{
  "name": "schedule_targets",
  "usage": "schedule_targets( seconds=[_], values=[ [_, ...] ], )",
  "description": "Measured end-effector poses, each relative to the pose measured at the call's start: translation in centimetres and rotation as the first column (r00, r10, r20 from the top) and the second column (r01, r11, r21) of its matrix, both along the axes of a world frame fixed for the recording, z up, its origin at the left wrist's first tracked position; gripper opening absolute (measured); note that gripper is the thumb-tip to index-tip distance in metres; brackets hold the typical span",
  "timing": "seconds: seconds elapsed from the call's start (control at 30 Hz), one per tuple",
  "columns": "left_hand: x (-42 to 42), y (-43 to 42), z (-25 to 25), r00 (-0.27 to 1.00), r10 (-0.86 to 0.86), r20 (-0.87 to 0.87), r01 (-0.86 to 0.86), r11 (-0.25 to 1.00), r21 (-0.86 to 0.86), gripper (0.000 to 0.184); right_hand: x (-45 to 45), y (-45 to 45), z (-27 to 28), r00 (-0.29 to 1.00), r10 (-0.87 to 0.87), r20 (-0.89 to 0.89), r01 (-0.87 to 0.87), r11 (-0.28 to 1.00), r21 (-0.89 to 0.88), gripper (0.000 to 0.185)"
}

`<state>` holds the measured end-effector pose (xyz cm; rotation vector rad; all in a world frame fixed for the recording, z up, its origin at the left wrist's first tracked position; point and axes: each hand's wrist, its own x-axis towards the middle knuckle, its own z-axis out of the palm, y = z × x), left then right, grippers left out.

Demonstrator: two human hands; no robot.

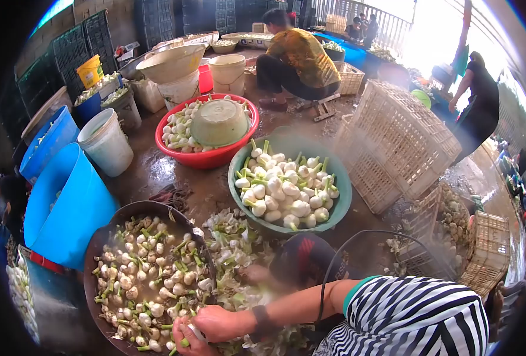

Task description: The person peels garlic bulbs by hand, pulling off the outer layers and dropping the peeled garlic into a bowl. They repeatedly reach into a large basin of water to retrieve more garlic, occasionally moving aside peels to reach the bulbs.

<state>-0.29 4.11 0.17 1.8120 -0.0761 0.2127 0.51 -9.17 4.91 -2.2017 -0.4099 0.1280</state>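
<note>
My right hand [218, 323], with a dark band at the wrist, is closed at the near edge of a dark basin [89, 279]. Pressed close below it, my left hand [193, 346] is curled round a garlic bulb [197, 332] with a short green stem. Both hands touch this bulb, and the fingers are partly hidden. Murky water fills the basin, with many unpeeled garlic bulbs [138, 267] floating in it. Beyond, a green basin [341, 204] holds clean white bulbs [284, 187] with trimmed green stems. Loose peelings [230, 237] lie between the basins.
A red basin [206, 159] of garlic carries an upturned bowl [219, 121]. Blue tubs [67, 204] and a white bucket [105, 142] stand left. Plastic crates [393, 142] are at right. One person [301, 56] squats at the back; another [479, 101] bends at far right.
</note>
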Motion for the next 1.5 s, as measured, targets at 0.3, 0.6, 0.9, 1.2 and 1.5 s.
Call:
schedule_targets(
  seconds=[0.3,0.6,0.9,1.2,1.5],
  values=[
    [-0.4,1.1,1.2,0.940,-0.064,0.336,0.104,0.989,-0.103,0.040,0.5,-0.8,-4.2,0.963,-0.044,-0.265,0.146,0.914,0.378,0.017],
    [-0.9,-0.8,2.5,0.964,-0.186,-0.192,0.119,0.942,-0.314,0.058,1.8,-3.8,-6.3,0.891,0.292,-0.347,-0.131,0.899,0.418,0.028],
    [0.3,-0.7,-0.7,0.950,0.162,-0.265,-0.120,0.979,0.168,0.049,1.0,-2.0,-4.1,0.998,-0.046,0.047,0.021,0.903,0.428,0.021],
    [-0.1,-2.2,1.6,0.995,0.097,0.006,-0.095,0.964,0.247,0.037,2.0,-1.9,-1.4,0.997,-0.076,0.012,0.076,0.997,-0.005,0.013],
    [0.6,-0.8,-0.3,0.964,-0.159,-0.213,-0.037,0.714,-0.699,0.050,2.0,-2.6,-4.1,0.989,-0.139,0.057,0.144,0.985,-0.092,0.018]
  ],
)
